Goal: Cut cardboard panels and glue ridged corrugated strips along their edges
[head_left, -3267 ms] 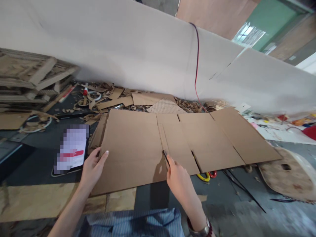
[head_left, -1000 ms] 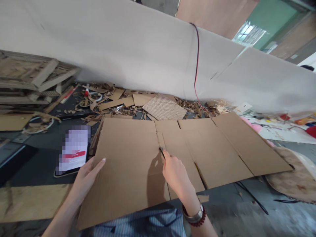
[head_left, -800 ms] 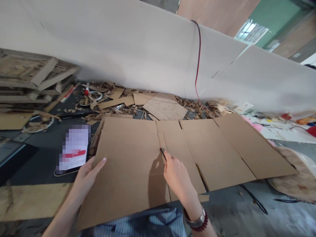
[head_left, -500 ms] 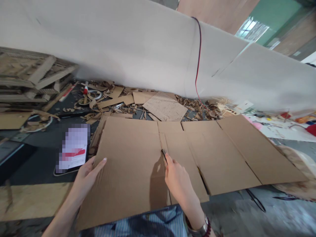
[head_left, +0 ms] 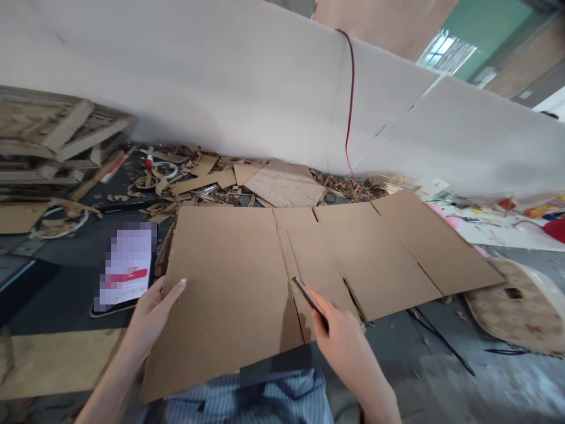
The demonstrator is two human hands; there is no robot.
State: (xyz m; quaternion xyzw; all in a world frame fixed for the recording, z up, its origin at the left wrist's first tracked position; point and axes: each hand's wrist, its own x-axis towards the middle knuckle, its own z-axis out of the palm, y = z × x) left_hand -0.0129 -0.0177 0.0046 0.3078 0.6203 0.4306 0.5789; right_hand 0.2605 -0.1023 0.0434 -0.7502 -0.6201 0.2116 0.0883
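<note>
A large flattened cardboard box (head_left: 225, 277) with several fold lines lies in front of me, reaching from my left hand far to the right. My left hand (head_left: 154, 309) grips its left edge, the thumb on top and the other fingers partly hidden underneath. In my right hand (head_left: 342, 335) is a slim box cutter (head_left: 312, 302), its tip at the long fold line right of the left panel. Beyond that fold, a narrower panel carries a slot (head_left: 353, 297) along its right side.
Left of the cardboard lies a tablet (head_left: 126, 265) with a lit screen. Cardboard scraps (head_left: 212, 176) and a corrugated sheet (head_left: 286, 184) are heaped against the white wall. A beige patterned bag (head_left: 516, 306) stands at the right. A red cord (head_left: 351, 118) hangs down.
My right hand has drawn the box cutter toward me and slightly right, and its handle shows more now. The cardboard's right end has swung up and left. My left hand keeps its hold.
</note>
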